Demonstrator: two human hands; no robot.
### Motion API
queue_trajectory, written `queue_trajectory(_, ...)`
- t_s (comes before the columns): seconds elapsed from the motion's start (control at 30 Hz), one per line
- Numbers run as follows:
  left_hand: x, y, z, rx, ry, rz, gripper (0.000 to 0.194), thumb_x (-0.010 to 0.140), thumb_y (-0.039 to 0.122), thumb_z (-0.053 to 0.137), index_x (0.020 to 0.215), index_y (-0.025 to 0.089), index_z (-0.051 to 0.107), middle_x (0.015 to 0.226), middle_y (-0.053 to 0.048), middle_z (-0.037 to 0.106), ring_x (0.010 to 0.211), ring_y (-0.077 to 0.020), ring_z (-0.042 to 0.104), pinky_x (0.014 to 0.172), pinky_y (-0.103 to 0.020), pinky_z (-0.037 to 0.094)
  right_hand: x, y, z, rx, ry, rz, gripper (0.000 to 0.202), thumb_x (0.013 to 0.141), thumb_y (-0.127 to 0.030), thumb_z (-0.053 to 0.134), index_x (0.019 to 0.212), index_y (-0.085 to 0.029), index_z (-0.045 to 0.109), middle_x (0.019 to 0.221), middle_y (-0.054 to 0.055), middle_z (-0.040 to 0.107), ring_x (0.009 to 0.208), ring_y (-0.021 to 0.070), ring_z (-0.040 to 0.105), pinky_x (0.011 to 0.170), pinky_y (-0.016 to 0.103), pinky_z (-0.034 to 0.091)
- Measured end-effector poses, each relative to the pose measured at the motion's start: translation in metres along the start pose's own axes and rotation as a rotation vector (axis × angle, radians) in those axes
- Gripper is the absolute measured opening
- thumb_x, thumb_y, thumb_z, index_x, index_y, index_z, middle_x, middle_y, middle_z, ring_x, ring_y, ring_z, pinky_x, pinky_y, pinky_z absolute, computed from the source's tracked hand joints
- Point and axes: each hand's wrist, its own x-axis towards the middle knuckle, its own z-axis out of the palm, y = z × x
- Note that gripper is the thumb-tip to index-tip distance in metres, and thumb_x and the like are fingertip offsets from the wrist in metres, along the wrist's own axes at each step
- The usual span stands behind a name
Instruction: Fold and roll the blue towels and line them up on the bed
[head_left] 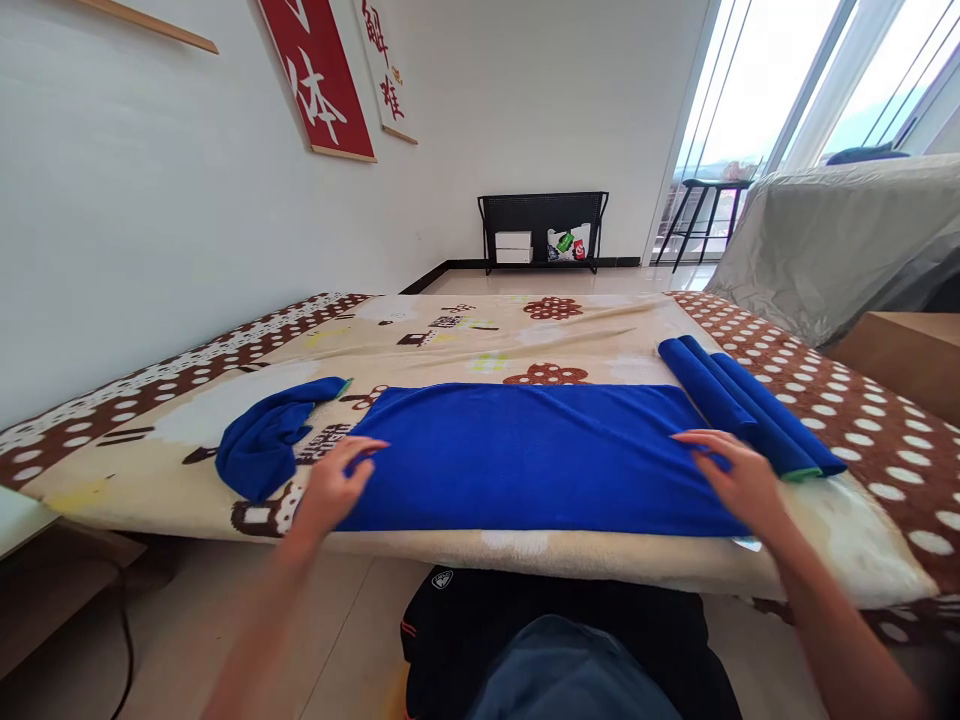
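Note:
A blue towel (pixel 525 455) lies flat in a long folded strip on a patterned blanket (pixel 450 340) covering the bed. My left hand (pixel 334 490) rests on the strip's left end, fingers spread and touching the cloth. At the strip's right end my right hand (pixel 739 475) presses down, fingers apart. Two rolled blue towels (pixel 750 410) lie side by side just beyond my right hand. A crumpled blue towel (pixel 274 440) sits to the left of my left hand.
The bed runs along a white wall (pixel 150 220) on the left. A grey-covered sofa (pixel 832 240) and a wooden box (pixel 907 355) stand at the right. A black shelf (pixel 544 230) with boxes stands at the far wall. Windows are at the upper right.

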Motion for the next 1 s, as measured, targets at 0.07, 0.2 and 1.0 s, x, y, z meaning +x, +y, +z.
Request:
queue_trajectory(0.07,0.016,0.059,0.048,-0.082,-0.087,0.114,0.044,0.088,0.032,0.043,0.128,0.034,0.062,0.129,-0.002,0.064,0.124,-0.0243,0.057,0.107,-0.039,0.045,0.016,-0.049,0.050,-0.020,-0.144,-0.122,0.043,0.092,-0.040,0.040,0.127,-0.028,0.062,0.127,0.005,0.065,0.121,0.0253,0.058,0.105,0.045,0.044)
queue_trajectory(0.2,0.021,0.143,0.142,-0.124,-0.250,0.322,0.064,0.090,0.020,0.041,0.153,0.026,0.036,0.154,-0.008,0.042,0.143,-0.0222,0.037,0.118,-0.044,0.034,0.023,-0.117,0.135,-0.160,-0.347,-0.239,0.054,0.096,-0.033,0.032,0.148,-0.022,0.042,0.154,0.003,0.039,0.144,0.0211,0.035,0.116,0.045,0.032)
queue_trajectory(1.0,-0.061,-0.041,0.044,0.454,0.173,-0.224,0.056,0.102,0.050,0.024,0.144,0.025,0.049,0.154,-0.007,0.042,0.145,-0.0249,0.032,0.121,-0.048,0.011,-0.049,0.074,0.038,-0.596,-0.094,0.145,0.070,0.095,-0.064,0.020,0.149,-0.025,0.039,0.155,0.000,0.037,0.146,0.0194,0.030,0.122,0.043,0.021)
